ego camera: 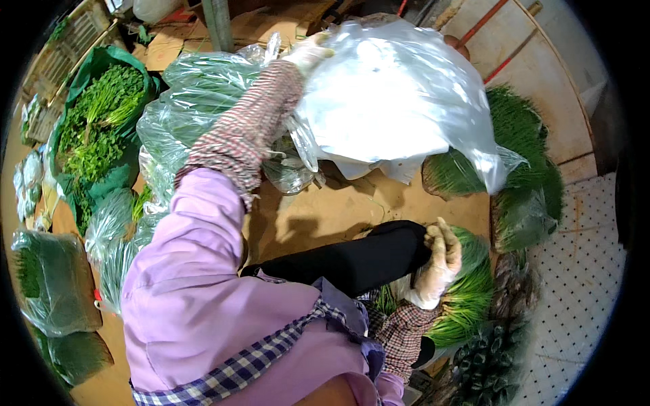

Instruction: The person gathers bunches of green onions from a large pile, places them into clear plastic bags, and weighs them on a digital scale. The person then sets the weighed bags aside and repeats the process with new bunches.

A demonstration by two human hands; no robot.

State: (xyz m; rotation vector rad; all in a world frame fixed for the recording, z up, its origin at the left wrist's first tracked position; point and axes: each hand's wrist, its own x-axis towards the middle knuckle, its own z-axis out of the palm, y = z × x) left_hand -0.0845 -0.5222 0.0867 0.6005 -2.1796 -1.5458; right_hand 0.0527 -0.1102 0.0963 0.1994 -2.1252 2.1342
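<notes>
My left hand (pixel 311 52), in a pale thin glove, reaches far forward and grips the edge of a large clear plastic bag (pixel 386 96). The bag is spread out and glares white where light strikes it. At my knee is my gloved right hand (pixel 441 266), its fingers bent and close together; whether anything is between them I cannot tell. Just beside that hand lies a bundle of long green stalks (pixel 464 294), probably chives or scallions. Left of the spread bag, clear bags hold more long greens (pixel 203 96).
A green sack (pixel 68 132) of leafy herbs (pixel 101 116) stands at the left. Wrapped bundles of greens (pixel 56 281) lie lower left. Stacked greens (pixel 523 167) sit at the right, near a dotted white surface (pixel 574 284). Cardboard (pixel 304 208) covers the floor before me.
</notes>
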